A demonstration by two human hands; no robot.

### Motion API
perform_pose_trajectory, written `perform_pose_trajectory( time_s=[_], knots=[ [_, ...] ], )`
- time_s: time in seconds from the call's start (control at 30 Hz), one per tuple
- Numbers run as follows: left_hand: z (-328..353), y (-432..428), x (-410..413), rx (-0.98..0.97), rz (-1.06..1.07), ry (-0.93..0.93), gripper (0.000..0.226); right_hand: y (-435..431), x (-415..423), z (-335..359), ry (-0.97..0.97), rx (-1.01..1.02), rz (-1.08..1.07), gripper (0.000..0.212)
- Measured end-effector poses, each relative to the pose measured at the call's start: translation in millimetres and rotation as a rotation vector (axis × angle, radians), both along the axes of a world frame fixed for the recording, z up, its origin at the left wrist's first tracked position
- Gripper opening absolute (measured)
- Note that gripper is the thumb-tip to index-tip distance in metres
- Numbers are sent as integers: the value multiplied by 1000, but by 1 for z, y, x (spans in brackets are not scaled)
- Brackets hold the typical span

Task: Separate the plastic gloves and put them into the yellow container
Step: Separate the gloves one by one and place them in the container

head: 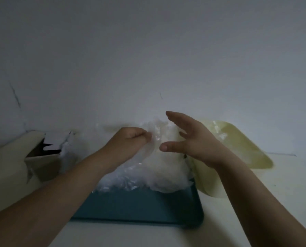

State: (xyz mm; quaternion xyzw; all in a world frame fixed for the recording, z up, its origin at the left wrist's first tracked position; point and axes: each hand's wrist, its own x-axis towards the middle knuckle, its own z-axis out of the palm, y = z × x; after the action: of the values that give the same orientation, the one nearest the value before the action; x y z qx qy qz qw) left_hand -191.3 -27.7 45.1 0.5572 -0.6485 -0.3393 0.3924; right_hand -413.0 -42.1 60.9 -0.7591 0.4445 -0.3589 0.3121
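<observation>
The left hand (130,139) pinches a plastic glove (154,138) above the heap (127,182) on the blue tray (130,207). The right hand (193,141) hovers just beside it, fingers spread wide, near the yellow container (246,152).

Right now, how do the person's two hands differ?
The left hand is curled, pinching a clear plastic glove; the right hand is open, fingers spread, gripping nothing. The left hand is above the teal tray; the right hand sits nearer the yellow container. Both are raised over the glove pile.
</observation>
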Motion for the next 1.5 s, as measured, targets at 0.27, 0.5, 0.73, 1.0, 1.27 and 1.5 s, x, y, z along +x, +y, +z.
perform_pose_trajectory(
  time_s=[0.27, 0.5, 0.73, 1.0, 1.27, 1.5],
  knots=[
    [7, 5, 16, 320, -267, 571, 26, 0, 18, -10, -397, 265, 125, 24],
    [2, -8, 21, 378, -158, 833, 80, -6, 16, -22, -325, 116, -127, 37],
    [-12, -23, 20, 204, 56, 670, 28, -15, 11, -30, -117, 173, -266, 19],
    [7, -18, 57, 117, 72, 574, 12, -25, 12, -35, 61, -5, -380, 16],
    [-5, -8, 29, 162, -88, 537, 10, -14, 12, -37, -279, 298, 32, 74],
    [1, -9, 32, 127, 31, 797, 14, -8, 13, -29, -451, 333, 296, 58]
  ],
)
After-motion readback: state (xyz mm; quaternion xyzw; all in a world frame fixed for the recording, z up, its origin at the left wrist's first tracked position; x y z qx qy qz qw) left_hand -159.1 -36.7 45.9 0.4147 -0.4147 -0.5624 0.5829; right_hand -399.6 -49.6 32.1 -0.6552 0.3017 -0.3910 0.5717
